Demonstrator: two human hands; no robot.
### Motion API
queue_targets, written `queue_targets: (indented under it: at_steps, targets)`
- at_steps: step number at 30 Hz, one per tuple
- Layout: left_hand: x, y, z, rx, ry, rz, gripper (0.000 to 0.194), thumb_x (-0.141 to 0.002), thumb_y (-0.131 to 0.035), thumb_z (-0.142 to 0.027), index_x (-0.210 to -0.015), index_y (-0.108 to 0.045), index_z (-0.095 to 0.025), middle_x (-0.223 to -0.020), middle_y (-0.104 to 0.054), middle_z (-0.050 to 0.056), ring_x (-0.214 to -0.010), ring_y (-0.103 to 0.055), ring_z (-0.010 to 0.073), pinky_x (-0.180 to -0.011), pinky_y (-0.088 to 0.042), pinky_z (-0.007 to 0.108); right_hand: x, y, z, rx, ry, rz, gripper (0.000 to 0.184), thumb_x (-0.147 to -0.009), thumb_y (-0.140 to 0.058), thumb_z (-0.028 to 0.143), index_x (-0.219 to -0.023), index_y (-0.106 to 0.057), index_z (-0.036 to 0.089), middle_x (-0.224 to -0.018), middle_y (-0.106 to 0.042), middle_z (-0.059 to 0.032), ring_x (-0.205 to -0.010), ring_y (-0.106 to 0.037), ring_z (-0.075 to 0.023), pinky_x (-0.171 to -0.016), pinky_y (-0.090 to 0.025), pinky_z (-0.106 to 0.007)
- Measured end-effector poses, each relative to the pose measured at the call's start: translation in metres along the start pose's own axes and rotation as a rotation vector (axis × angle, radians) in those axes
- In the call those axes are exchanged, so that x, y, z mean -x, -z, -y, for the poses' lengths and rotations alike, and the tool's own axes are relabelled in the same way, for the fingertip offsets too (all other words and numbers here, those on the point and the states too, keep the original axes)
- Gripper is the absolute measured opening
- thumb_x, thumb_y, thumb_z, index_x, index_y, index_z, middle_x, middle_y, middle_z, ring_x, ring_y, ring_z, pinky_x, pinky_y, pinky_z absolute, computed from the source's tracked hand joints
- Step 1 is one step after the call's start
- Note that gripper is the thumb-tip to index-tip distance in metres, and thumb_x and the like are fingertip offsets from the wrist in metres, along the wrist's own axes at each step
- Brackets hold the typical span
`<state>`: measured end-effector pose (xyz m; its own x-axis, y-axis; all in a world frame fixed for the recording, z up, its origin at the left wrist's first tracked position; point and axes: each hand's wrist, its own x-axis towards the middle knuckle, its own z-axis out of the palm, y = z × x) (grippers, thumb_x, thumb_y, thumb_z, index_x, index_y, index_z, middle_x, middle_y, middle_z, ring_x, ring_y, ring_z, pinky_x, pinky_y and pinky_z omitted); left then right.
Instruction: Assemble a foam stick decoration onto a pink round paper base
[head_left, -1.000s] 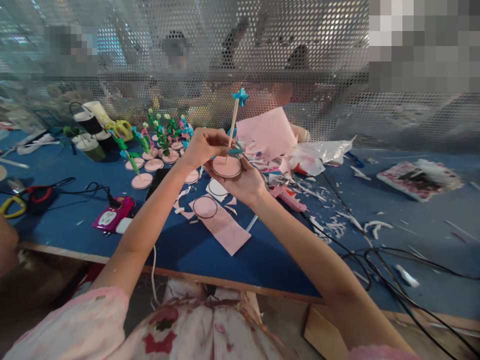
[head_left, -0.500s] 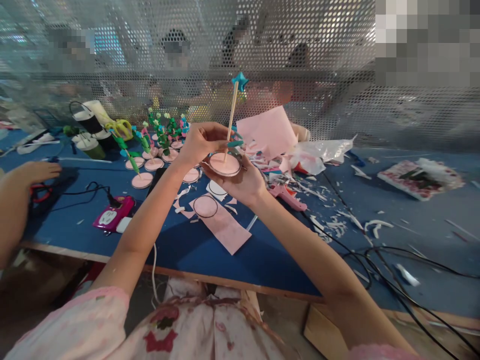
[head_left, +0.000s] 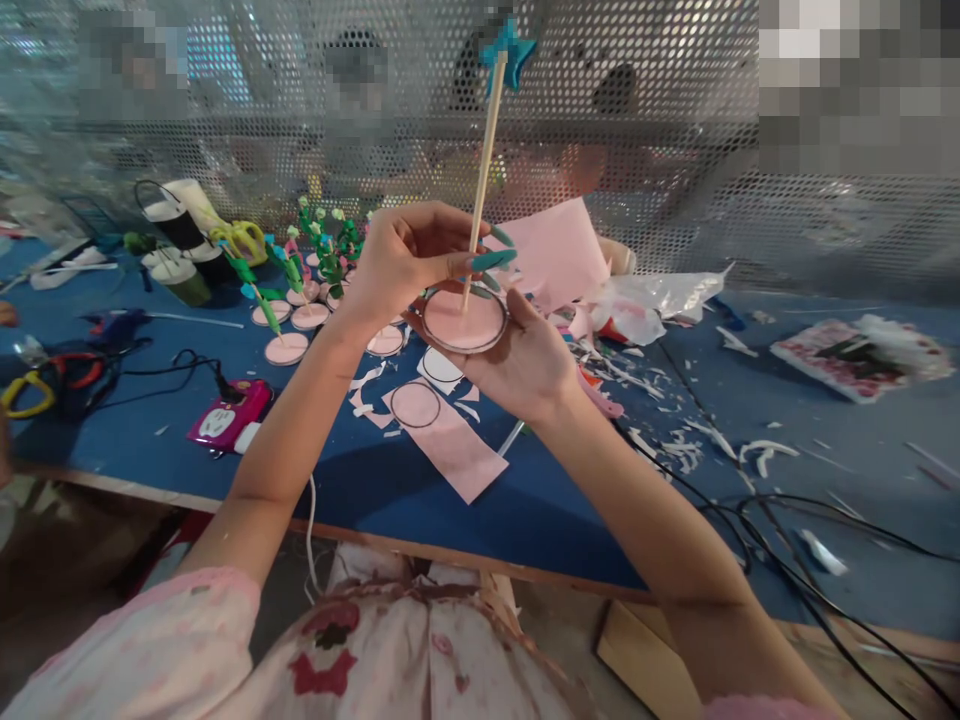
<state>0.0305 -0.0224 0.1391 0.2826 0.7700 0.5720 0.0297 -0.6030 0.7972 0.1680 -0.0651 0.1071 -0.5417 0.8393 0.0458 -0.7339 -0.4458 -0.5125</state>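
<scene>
My right hand (head_left: pixel 525 362) cups a round pink disc (head_left: pixel 463 320) from below, above the blue table. A thin wooden stick (head_left: pixel 484 170) stands upright on the disc, with a blue star (head_left: pixel 509 46) at its top. My left hand (head_left: pixel 405 258) pinches the stick low down, next to a green leaf piece (head_left: pixel 491 260) on it. Both hands are held up close in front of me.
Several finished pink discs with green flower sticks (head_left: pixel 315 270) stand at the back left. A pink paper strip with a drawn circle (head_left: pixel 439 435), pink sheets (head_left: pixel 559 250), scraps, a pink glue gun (head_left: pixel 600 398), a pink power strip (head_left: pixel 225 415) and black cables (head_left: pixel 787 520) lie around. A perforated screen (head_left: pixel 675 150) closes the far side.
Both hands have lifted the disc and stick closer to me, so the star now sits much higher. Another person's arm at the far left has withdrawn.
</scene>
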Motion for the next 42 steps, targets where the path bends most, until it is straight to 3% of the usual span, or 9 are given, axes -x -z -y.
queue_targets:
  at_steps: [8, 15, 20, 31, 36, 42]
  targets:
    - [0.0011, -0.0012, -0.0024, -0.038, -0.045, -0.004, 0.049, -0.057, -0.076, -0.052, -0.086, -0.066, -0.014, -0.076, -0.063, 0.001, -0.078, -0.067, 0.0208, -0.062, -0.057, 0.031, -0.0016, -0.0028, -0.0008, -0.019, -0.007, -0.044, 0.047, -0.094, -0.013, 0.037, -0.100, -0.055, 0.017, -0.098, -0.064, -0.0065, -0.111, -0.055, -0.0213, -0.089, -0.043, -0.057]
    - [0.0003, -0.0012, -0.0017, 0.036, -0.074, 0.009, 0.039, -0.060, -0.078, -0.042, -0.082, -0.066, -0.013, -0.076, -0.063, 0.002, -0.077, -0.067, 0.0216, -0.063, -0.058, 0.032, -0.0019, -0.0049, -0.0015, -0.044, -0.016, -0.057, 0.049, -0.095, -0.011, 0.038, -0.103, -0.053, 0.014, -0.100, -0.064, -0.0094, -0.111, -0.054, -0.0227, -0.091, -0.042, -0.058]
    - [-0.0001, -0.0002, -0.0004, -0.023, -0.005, -0.007, 0.043, -0.060, -0.078, -0.045, -0.086, -0.065, -0.013, -0.079, -0.062, 0.002, -0.087, -0.066, 0.0254, -0.067, -0.057, 0.034, -0.0020, -0.0029, -0.0013, -0.038, -0.025, -0.047, 0.050, -0.095, -0.012, 0.041, -0.107, -0.052, 0.013, -0.101, -0.063, -0.0105, -0.112, -0.054, -0.0231, -0.091, -0.043, -0.057]
    - [0.0010, -0.0003, -0.0030, -0.051, -0.028, 0.019, 0.039, -0.064, -0.076, -0.042, -0.087, -0.064, -0.014, -0.077, -0.063, 0.002, -0.086, -0.068, 0.0243, -0.066, -0.059, 0.031, -0.0013, -0.0027, 0.0000, -0.009, 0.002, -0.055, 0.047, -0.095, -0.013, 0.039, -0.101, -0.054, 0.017, -0.103, -0.063, -0.0072, -0.115, -0.053, -0.0217, -0.089, -0.043, -0.057]
    - [0.0004, 0.0004, -0.0021, -0.190, -0.047, 0.047, 0.037, -0.071, -0.068, -0.048, -0.088, -0.061, -0.016, -0.071, -0.061, -0.002, -0.078, -0.070, 0.0181, -0.065, -0.060, 0.027, -0.0015, -0.0021, -0.0004, 0.016, 0.029, -0.043, 0.044, -0.096, -0.014, 0.038, -0.096, -0.054, 0.020, -0.110, -0.062, -0.0050, -0.120, -0.049, -0.0201, -0.094, -0.042, -0.054]
    - [-0.0004, 0.0009, -0.0003, -0.171, -0.060, 0.064, 0.036, -0.072, -0.068, -0.045, -0.090, -0.060, -0.016, -0.076, -0.064, -0.001, -0.074, -0.070, 0.0164, -0.065, -0.060, 0.026, -0.0007, -0.0025, -0.0004, 0.077, 0.017, -0.035, 0.044, -0.095, -0.014, 0.042, -0.102, -0.052, 0.020, -0.111, -0.062, -0.0054, -0.122, -0.048, -0.0206, -0.098, -0.040, -0.054]
